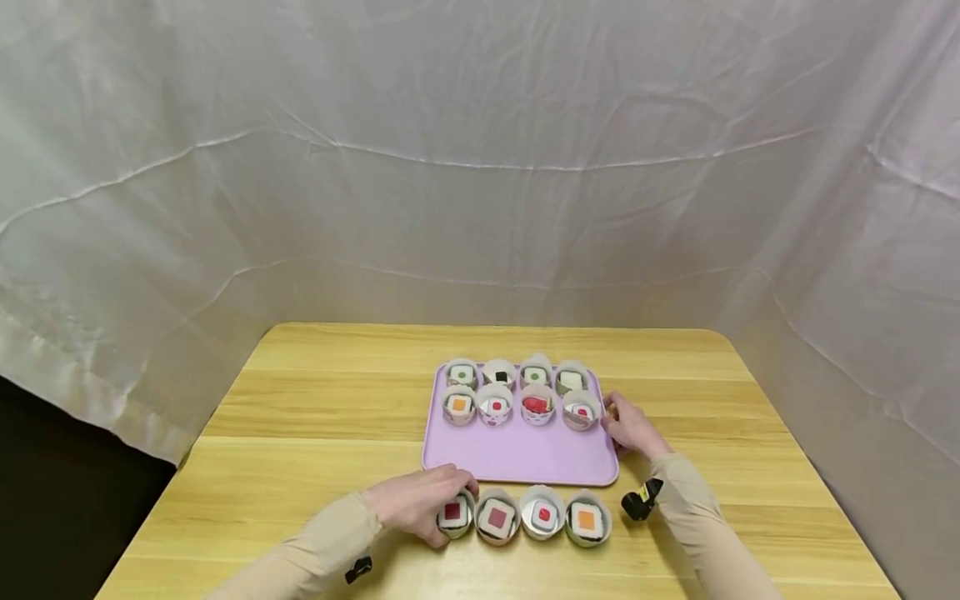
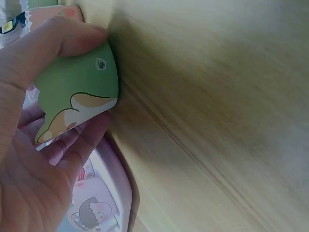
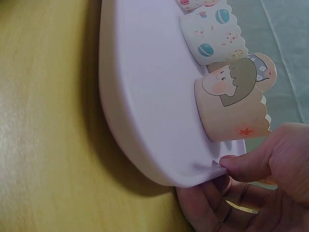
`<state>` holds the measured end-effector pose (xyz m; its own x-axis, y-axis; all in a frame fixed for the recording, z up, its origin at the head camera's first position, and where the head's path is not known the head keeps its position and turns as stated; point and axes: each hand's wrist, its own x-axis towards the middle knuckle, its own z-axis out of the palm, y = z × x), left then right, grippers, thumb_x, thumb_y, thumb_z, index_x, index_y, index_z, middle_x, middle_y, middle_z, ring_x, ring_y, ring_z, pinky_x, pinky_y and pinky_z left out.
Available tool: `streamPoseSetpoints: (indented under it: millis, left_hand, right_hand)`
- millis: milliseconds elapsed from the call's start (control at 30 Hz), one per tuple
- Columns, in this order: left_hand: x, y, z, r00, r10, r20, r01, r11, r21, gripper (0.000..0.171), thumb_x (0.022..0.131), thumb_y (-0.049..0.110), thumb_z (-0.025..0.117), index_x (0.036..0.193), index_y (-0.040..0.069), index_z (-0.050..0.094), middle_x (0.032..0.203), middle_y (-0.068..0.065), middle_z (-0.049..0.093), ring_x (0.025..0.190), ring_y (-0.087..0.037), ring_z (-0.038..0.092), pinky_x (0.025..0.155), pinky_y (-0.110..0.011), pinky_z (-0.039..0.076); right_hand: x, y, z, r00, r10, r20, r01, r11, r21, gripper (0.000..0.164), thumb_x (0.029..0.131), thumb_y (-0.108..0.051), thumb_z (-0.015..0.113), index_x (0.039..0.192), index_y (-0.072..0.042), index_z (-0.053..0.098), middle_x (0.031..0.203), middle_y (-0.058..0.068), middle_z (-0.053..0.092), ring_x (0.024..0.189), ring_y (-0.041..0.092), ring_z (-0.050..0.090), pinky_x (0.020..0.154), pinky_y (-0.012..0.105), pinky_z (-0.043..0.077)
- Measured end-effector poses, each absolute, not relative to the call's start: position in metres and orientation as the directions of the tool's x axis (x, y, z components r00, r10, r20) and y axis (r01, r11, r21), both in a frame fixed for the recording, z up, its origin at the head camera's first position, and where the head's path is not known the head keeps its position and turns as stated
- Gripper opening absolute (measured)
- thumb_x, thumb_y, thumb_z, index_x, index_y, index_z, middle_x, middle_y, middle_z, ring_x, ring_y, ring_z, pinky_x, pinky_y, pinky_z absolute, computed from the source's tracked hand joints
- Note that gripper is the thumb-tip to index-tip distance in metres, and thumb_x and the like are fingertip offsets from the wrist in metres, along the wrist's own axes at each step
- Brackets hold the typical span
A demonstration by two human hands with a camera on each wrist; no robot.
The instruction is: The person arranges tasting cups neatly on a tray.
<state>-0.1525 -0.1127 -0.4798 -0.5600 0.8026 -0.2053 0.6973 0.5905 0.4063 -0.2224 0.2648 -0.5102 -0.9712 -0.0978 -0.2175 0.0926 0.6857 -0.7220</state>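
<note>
My left hand (image 1: 422,500) grips a green paper cup (image 2: 79,92) at the left end of a row in front of the tray, thumb on one side and fingers on the other. Inside that cup is a toy sushi roll (image 1: 453,512) with a dark red centre. At the tray's right edge, my right hand (image 1: 632,427) pinches the rim of the lilac tray (image 1: 517,454), thumb on top and fingers curled below. A beige cup with a cartoon face (image 3: 236,106) stands on the tray close to that thumb.
Two rows of paper cups with toy sushi, among them a red-topped piece (image 1: 536,406), fill the tray's back half. Along its front stand three more cups, holding a pink-centred roll (image 1: 497,518), a red-centred roll (image 1: 543,515) and an orange-centred roll (image 1: 587,521). White curtains (image 1: 480,208) surround the wooden table (image 1: 315,400).
</note>
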Motion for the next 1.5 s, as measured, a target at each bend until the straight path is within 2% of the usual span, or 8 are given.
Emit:
streamPoseSetpoints:
  millis: [333, 600, 900, 1067, 1233, 1333, 1500]
  left_hand:
    - [-0.154, -0.116, -0.470, -0.591, 0.780, -0.203, 0.666, 0.615, 0.422, 0.071, 0.067, 0.022, 0.090, 0.128, 0.014, 0.056, 0.115, 0.004, 0.061, 0.101, -0.001, 0.056, 0.093, -0.017, 0.053]
    - [-0.162, -0.121, -0.455, -0.609, 0.776, -0.164, 0.665, 0.613, 0.427, 0.068, 0.068, 0.017, 0.088, 0.127, 0.010, 0.056, 0.115, 0.000, 0.062, 0.103, -0.007, 0.058, 0.096, -0.022, 0.054]
    - [-0.174, -0.125, -0.443, -0.587, 0.803, -0.109, 0.709, 0.574, 0.409, 0.066, 0.071, 0.014, 0.086, 0.128, 0.008, 0.054, 0.123, -0.007, 0.063, 0.113, -0.019, 0.061, 0.102, -0.030, 0.054]
    - [-0.180, -0.126, -0.437, -0.582, 0.805, -0.111, 0.701, 0.567, 0.434, 0.067, 0.072, 0.010, 0.084, 0.130, 0.005, 0.052, 0.135, -0.015, 0.058, 0.124, -0.027, 0.058, 0.109, -0.039, 0.050]
    - [-0.185, -0.128, -0.434, -0.572, 0.815, -0.094, 0.706, 0.547, 0.451, 0.090, 0.074, 0.006, 0.083, 0.149, -0.009, 0.035, 0.143, -0.018, 0.054, 0.135, -0.034, 0.051, 0.116, -0.047, 0.042]
    - [-0.189, -0.127, -0.433, -0.561, 0.824, -0.078, 0.723, 0.533, 0.440, 0.097, 0.074, 0.005, 0.082, 0.151, -0.014, 0.026, 0.142, -0.017, 0.055, 0.137, -0.035, 0.050, 0.118, -0.048, 0.040]
    - [-0.195, -0.125, -0.430, -0.566, 0.819, -0.090, 0.728, 0.549, 0.411, 0.084, 0.075, 0.008, 0.083, 0.146, -0.007, 0.040, 0.145, -0.020, 0.052, 0.137, -0.034, 0.050, 0.116, -0.047, 0.042]
  right_hand:
    - [-0.222, 0.264, -0.508, -0.968, -0.098, -0.229, 0.103, 0.680, -0.726, 0.028, 0.097, 0.000, 0.048, 0.124, 0.007, 0.044, 0.084, 0.017, 0.054, 0.059, 0.021, 0.060, 0.048, 0.034, 0.057]
    - [-0.222, 0.264, -0.507, -0.965, -0.102, -0.240, 0.107, 0.684, -0.722, 0.028, 0.097, 0.000, 0.047, 0.124, 0.007, 0.043, 0.087, 0.020, 0.055, 0.060, 0.022, 0.061, 0.049, 0.035, 0.058]
    - [-0.222, 0.264, -0.506, -0.965, -0.099, -0.244, 0.111, 0.687, -0.718, 0.029, 0.097, 0.000, 0.047, 0.125, 0.007, 0.042, 0.089, 0.021, 0.055, 0.062, 0.023, 0.061, 0.049, 0.035, 0.057]
    - [-0.223, 0.264, -0.508, -0.964, -0.100, -0.248, 0.112, 0.693, -0.712, 0.029, 0.098, 0.000, 0.047, 0.125, 0.007, 0.043, 0.090, 0.022, 0.056, 0.061, 0.023, 0.061, 0.049, 0.035, 0.057]
    - [-0.223, 0.264, -0.508, -0.962, -0.100, -0.256, 0.118, 0.692, -0.712, 0.029, 0.098, -0.001, 0.046, 0.126, 0.006, 0.043, 0.090, 0.021, 0.056, 0.060, 0.022, 0.061, 0.049, 0.034, 0.057]
    - [-0.223, 0.264, -0.508, -0.963, -0.099, -0.252, 0.115, 0.691, -0.713, 0.028, 0.098, -0.001, 0.046, 0.125, 0.006, 0.043, 0.089, 0.020, 0.056, 0.061, 0.022, 0.061, 0.049, 0.034, 0.057]
    - [-0.222, 0.264, -0.508, -0.966, -0.094, -0.242, 0.112, 0.687, -0.718, 0.028, 0.097, 0.000, 0.047, 0.124, 0.007, 0.043, 0.087, 0.020, 0.054, 0.061, 0.023, 0.061, 0.048, 0.034, 0.056]
